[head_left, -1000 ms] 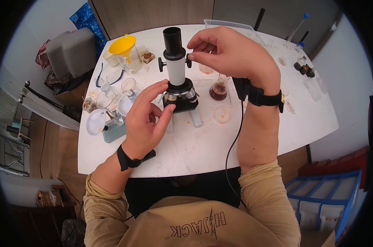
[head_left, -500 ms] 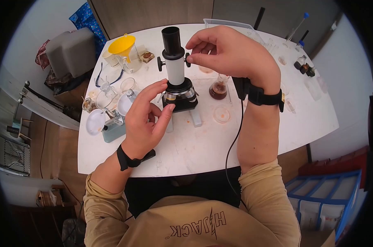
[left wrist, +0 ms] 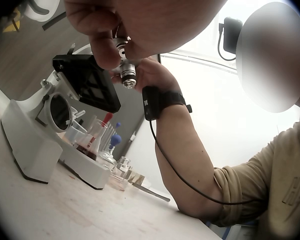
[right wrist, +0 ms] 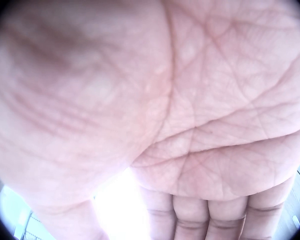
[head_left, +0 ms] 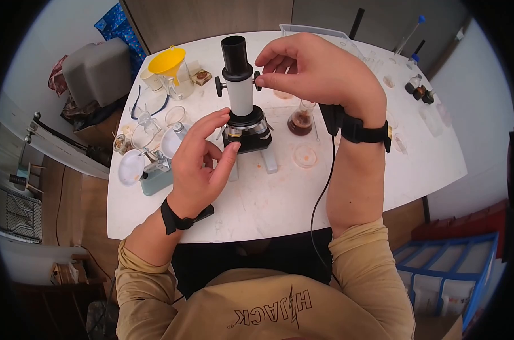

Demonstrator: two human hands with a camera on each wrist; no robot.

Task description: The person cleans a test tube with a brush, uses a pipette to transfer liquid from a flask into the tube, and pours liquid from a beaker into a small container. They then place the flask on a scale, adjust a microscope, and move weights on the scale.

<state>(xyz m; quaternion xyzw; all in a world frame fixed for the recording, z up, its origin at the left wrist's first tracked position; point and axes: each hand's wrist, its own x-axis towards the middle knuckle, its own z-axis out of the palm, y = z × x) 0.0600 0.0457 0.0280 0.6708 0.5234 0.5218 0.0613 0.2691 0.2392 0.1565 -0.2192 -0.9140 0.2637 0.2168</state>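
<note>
A white-and-black microscope stands upright on the table in the head view. My left hand curves around the left side of its nosepiece, index fingertip at the rim and thumb low by the objectives. In the left wrist view, an objective lens shows below my fingers, over the black stage. With my right hand, I pinch the right focus knob; the thumb lies against it and the other fingers curl. Only my palm fills the right wrist view, so the knob is hidden there.
A flask of dark red liquid and a petri dish stand right of the microscope. To the left are a balance, safety glasses and a yellow funnel. A black cable runs down from the right wrist.
Both hands keep their places at the microscope. The microscope appears slightly farther left and higher in the head view, with the whole view shifting a little; no other change shows.
</note>
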